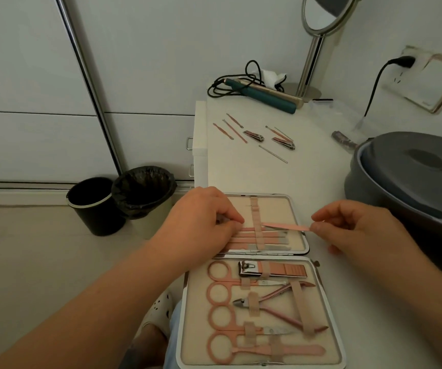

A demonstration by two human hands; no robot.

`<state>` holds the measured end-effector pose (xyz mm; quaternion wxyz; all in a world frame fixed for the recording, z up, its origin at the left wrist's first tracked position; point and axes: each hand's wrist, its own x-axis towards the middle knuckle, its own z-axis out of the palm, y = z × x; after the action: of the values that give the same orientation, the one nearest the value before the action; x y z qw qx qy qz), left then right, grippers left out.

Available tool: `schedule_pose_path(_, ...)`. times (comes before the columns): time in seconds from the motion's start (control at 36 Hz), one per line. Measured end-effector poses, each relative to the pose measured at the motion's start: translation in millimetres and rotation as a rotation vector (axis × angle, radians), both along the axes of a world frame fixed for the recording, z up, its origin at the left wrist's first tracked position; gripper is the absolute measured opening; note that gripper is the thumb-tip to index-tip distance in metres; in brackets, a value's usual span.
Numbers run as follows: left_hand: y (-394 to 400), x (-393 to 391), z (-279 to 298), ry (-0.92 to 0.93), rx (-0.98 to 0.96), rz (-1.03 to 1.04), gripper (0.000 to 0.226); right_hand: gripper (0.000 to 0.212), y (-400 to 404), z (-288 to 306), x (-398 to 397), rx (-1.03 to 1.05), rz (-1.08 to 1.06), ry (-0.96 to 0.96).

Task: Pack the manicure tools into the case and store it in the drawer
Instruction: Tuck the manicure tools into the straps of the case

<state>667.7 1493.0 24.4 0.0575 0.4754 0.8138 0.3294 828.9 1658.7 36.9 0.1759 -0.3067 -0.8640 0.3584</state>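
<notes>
The open manicure case [257,275] is mostly filled; the right hand [358,230] pinches a pink nail file [285,227] at its strap while the left hand [201,219] pinches the far half's edge. Beyond the case, two nail clippers [254,136] and several thin picks [230,129] lie unpacked. Closing and the drawer [192,143] remain.

A home dressing corner, a round chrome-stemmed vanity mirror [321,14] far beyond the right hand [353,230], a teal and gold corded hair straightener [265,95] ahead of both hands, two small round waste bins [94,206] on the pale floor left of the left hand [204,217], white sliding wardrobe doors [28,75] behind them
</notes>
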Motion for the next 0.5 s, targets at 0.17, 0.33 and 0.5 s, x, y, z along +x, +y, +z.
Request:
schedule_pose_path(0.17,2.9,-2.2,0.2,-0.03,0.011,0.003,0.008,0.013,6.6,1.2,-7.2,-0.076,0.03,0.008)
schedule_pose_path(0.33,3.9,-2.5,-0.4,-0.046,0.038,-0.006,0.008,0.014,7.3,1.4,-14.1,-0.079,0.054,-0.008)
schedule_pose_path(0.5,2.7,-0.7,-4.2,-0.02,0.074,0.0,0.01,0.013,4.9,2.7,-23.0,-0.044,0.067,-0.045)
